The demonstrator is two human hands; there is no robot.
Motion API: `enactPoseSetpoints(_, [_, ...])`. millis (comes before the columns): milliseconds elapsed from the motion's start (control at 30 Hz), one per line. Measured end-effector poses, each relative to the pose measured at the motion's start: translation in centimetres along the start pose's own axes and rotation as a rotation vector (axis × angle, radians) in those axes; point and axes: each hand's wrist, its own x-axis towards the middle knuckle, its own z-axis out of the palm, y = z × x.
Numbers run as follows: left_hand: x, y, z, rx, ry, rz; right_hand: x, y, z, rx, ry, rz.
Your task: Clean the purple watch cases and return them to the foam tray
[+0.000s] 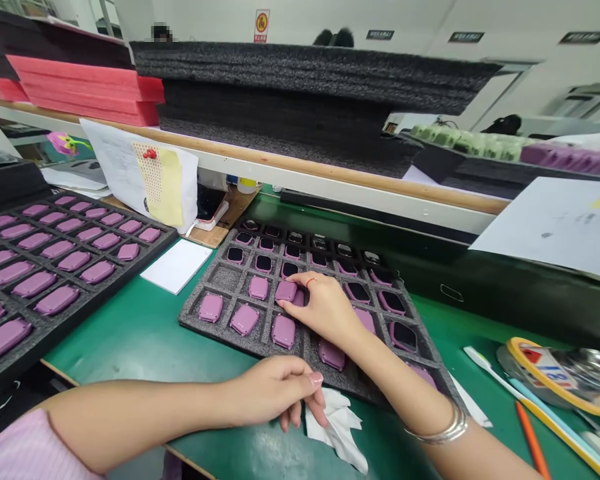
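My right hand (327, 303), with a red ring and silver bangles, pinches a purple smartwatch case (285, 291) between thumb and fingertips, over the middle of a grey foam tray (225, 277). Around it, the tray's pockets hold more purple cases, such as one (283, 331) lying back up and another with a black screen facing up (359, 292). In front of the tray, my left hand (293, 390) hovers palm down, fingers loosely bent and apart, holding nothing visible. Just beneath its fingertips lies a crumpled white cloth (337, 427) on the green table.
At left stands a second foam tray (97, 293) of purple cases. A white pad (176, 265) lies between the trays. Tape rolls (555, 373), a toothbrush (510, 383) and an orange pen (531, 437) are at right. A shelf edge (300, 170) carrying foam stacks runs across the back.
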Motion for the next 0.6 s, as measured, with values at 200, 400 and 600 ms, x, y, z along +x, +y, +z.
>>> enactPoseSetpoints(200, [0.1, -0.7, 0.4, 0.060, -0.030, -0.016, 3.3, -4.3, 0.8, 0.063, -0.005, -0.018])
enactPoseSetpoints(400, [-0.2, -0.7, -0.1, 0.131, -0.076, -0.052, 4.0, -8.5, 5.2, 0.065, -0.108, -0.084])
enactPoseSetpoints(600, [-0.6, -0.6, 0.0, 0.188, -0.064, -0.059, 0.5, -4.0, -1.0, -0.080, -0.131, -0.030])
